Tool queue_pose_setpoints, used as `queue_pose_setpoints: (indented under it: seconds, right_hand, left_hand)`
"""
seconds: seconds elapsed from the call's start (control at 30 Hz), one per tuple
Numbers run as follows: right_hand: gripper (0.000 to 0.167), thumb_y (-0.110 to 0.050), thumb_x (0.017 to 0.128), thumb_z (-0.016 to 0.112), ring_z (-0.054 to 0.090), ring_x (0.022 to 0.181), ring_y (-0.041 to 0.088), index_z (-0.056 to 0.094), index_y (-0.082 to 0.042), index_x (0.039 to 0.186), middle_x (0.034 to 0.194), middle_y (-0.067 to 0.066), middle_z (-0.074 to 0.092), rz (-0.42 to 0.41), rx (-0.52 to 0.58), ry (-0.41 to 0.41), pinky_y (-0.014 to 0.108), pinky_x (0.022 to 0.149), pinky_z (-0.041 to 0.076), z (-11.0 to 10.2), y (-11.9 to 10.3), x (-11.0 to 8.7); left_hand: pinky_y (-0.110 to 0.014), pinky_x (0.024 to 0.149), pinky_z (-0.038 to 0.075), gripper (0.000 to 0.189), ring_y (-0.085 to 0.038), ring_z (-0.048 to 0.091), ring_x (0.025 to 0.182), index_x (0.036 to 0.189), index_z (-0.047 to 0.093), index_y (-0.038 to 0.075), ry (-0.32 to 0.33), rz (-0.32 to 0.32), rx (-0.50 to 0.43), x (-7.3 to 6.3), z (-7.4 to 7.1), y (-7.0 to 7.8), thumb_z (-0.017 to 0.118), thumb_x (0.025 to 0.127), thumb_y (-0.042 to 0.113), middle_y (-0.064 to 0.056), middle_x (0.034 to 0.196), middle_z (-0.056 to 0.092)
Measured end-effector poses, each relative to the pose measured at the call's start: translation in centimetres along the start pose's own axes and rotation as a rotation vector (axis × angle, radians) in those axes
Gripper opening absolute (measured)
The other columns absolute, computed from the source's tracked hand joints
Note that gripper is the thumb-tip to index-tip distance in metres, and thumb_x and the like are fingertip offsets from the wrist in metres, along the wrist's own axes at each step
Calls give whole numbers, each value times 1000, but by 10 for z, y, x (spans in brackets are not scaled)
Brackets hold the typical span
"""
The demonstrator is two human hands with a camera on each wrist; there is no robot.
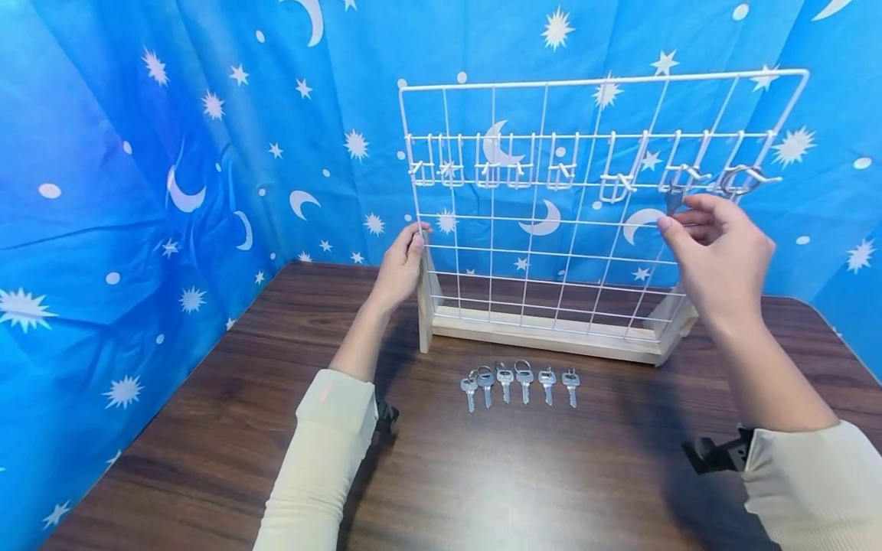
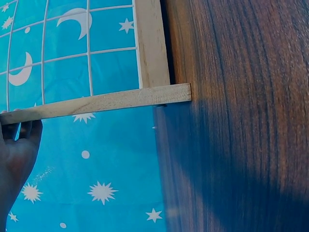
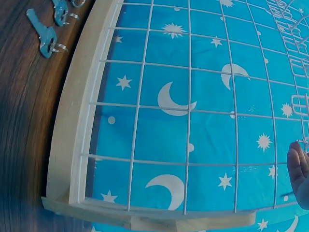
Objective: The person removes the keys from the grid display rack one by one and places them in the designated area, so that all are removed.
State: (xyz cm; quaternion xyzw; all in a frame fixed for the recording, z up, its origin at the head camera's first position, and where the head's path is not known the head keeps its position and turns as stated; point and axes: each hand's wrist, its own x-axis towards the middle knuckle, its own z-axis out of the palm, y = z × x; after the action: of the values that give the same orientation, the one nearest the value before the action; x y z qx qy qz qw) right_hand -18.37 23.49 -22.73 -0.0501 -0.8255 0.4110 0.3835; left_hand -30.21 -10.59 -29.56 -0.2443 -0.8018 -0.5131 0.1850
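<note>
A white wire grid rack [image 1: 527,236] with a wooden base stands on the table, a row of white hooks [image 1: 563,170] along its upper part. My left hand [image 1: 402,264] holds the rack's left side, fingers around the wooden upright [image 2: 111,100]. At the right end of the hooks, my right hand [image 1: 726,249] pinches a silver key [image 1: 674,200] close to a hook. A metal ring [image 1: 739,180] is on the rightmost hook; what hangs below it is hidden behind my right hand. The fingers of that hand are partly out of the right wrist view.
Several silver keys [image 1: 525,380] with small rings lie in a row on the dark wooden table [image 1: 496,467], in front of the rack. Behind the table hangs a blue cloth [image 1: 344,199] with white stars and moons.
</note>
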Motion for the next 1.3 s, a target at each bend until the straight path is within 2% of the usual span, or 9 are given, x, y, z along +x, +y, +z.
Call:
queue_pose_setpoints:
  seconds: [0.27, 0.5, 0.7, 1.0, 1.3]
  right_hand:
    - [37, -20, 87, 64, 54, 66, -14, 60, -5, 121, 83, -11, 64, 14, 86, 9, 6, 63, 42, 6, -3, 6]
    - [35, -16, 87, 64, 54, 63, -11, 61, -6, 120, 73, -21, 55, 36, 115, 77, 7, 61, 41, 7, -3, 4]
    - [31, -14, 85, 66, 55, 65, -8, 65, -8, 116, 73, -19, 54, 28, 133, 126, 8, 63, 41, 8, -3, 0]
    - [32, -6, 83, 66, 60, 64, -3, 64, -5, 115, 72, -12, 59, 34, 291, 105, 8, 63, 44, 3, -5, -4]
    - [31, -2, 82, 66, 60, 62, -1, 65, -5, 113, 70, -10, 60, 57, 339, 116, 10, 62, 45, -4, -10, -11]
  left_hand:
    - [-41, 91, 38, 33, -24, 49, 105, 127, 47, 3, -2, 9, 13, 0, 0, 0, 33, 102, 20, -15, 124, 53]
    - [-39, 91, 38, 32, -23, 49, 106, 126, 48, 4, 0, 7, 16, 1, 1, -2, 34, 101, 20, -11, 122, 54]
    - [-39, 91, 38, 31, -23, 49, 104, 126, 48, 4, 3, 3, 15, 0, 0, -3, 35, 101, 19, -11, 122, 54]
    - [-39, 91, 38, 32, -22, 49, 105, 126, 48, 5, 2, 8, 13, 1, 1, -3, 35, 101, 20, -11, 121, 54]
    - [-39, 90, 38, 31, -24, 49, 103, 125, 48, 2, 3, 30, 18, 2, 0, -2, 35, 101, 18, -17, 121, 53]
